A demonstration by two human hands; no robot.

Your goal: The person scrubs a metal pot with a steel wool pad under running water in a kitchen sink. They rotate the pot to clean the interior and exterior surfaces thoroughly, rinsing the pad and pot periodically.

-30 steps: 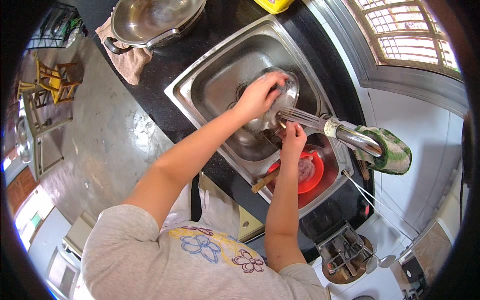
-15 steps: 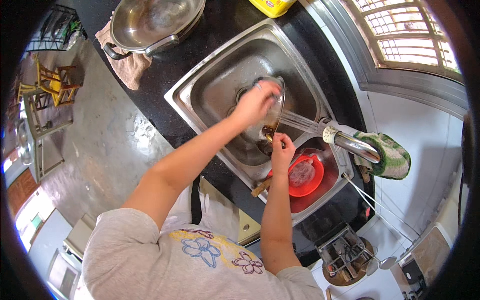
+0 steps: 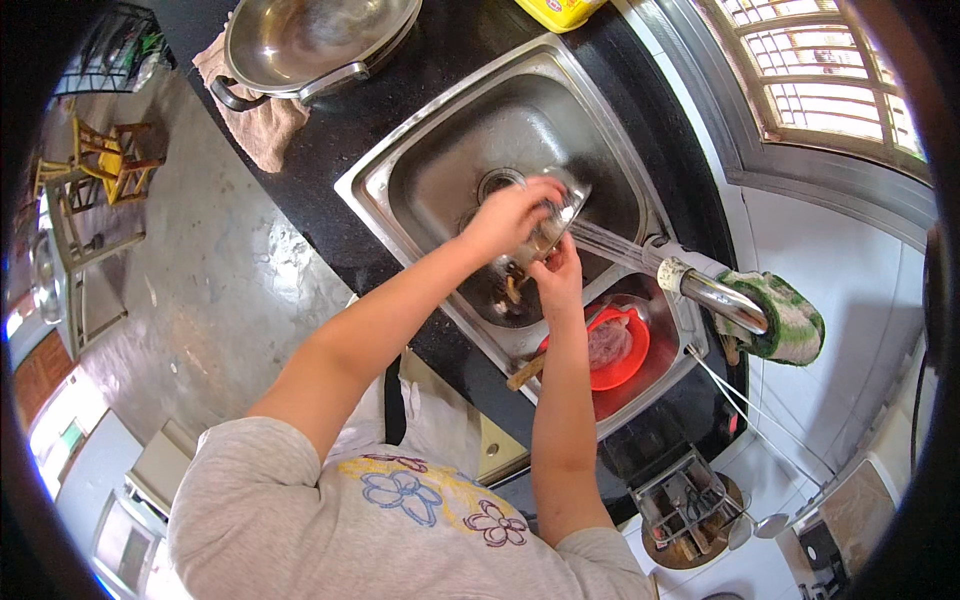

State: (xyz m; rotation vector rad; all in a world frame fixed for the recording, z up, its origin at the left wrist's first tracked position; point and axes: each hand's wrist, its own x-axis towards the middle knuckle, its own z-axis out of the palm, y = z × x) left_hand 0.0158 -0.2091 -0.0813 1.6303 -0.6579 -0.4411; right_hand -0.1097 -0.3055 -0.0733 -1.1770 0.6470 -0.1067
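Over the large basin of the steel sink I hold a shiny, partly see-through round piece, apparently a glass lid, tilted up. My left hand is closed over its near left side, fingers curled and slightly blurred. My right hand pinches its lower edge. Spray from the chrome faucet reaches the lid from the right. Below the lid, near my right fingers, sits a small brown and yellowish thing whose kind I cannot make out. The drain lies beside my left hand.
A red bowl with pale, translucent stuff stands in the small basin, next to a wooden handle. At the upper left a steel pan rests on a cloth. A green and white towel hangs behind the faucet.
The lid has turned and tilted, showing more of its shiny surface. My left hand has moved slightly down, and my right hand has shifted up to the lid's lower edge.
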